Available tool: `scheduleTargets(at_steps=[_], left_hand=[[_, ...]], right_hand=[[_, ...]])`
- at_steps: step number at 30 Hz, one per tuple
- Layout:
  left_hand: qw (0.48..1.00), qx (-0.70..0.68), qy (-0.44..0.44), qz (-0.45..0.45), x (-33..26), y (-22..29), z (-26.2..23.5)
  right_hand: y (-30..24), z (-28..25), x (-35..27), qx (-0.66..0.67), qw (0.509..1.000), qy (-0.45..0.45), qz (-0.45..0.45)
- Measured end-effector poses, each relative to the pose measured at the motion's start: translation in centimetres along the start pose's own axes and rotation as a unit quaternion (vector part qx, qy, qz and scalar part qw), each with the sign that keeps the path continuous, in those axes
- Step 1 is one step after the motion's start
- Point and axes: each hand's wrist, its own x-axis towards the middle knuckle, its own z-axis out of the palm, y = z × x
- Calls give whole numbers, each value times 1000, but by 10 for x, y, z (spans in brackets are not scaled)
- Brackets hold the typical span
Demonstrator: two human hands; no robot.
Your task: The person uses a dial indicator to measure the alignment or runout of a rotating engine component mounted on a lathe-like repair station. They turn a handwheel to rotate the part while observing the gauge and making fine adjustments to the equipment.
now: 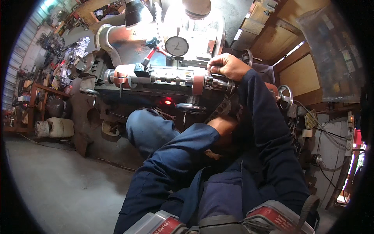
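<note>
A long metal shaft with lobes, like a camshaft [165,76], lies across the machine [132,87] in front of me. Over its middle stands a round dial gauge [176,46] on a red-and-black jointed arm [149,58]. At the reddish-brown support block [198,84], right of the gauge, my right hand [228,66] is closed in a pinch. What its fingertips hold is too small to make out. Lower down, my left hand [226,125] reaches into the shadow below the shaft's right part, its fingers hidden.
A handwheel [190,108] sticks out at the machine's front, and another handwheel [285,97] is at its right end. A bright lamp [137,13] hangs above. Metal parts [80,48] are heaped at the left. A white canister [60,128] lies on the floor.
</note>
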Motion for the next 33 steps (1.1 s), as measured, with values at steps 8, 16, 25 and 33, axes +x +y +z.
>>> scheduleTargets(at_steps=[8,16,25,33], left_hand=[[999,-12,-11,-51,-8,14,-25],[997,18,-67,-45,-2,-9,-3],[992,50,-102,-47,-8,0,-23],[996,24,-69,-57,-12,2,-24]], right_hand=[[9,7,-2,22,999,23,-12],[9,9,5,-63,996,43,-44],[10,10,4,-65,995,61,-42],[8,10,1,-93,992,71,-40]])
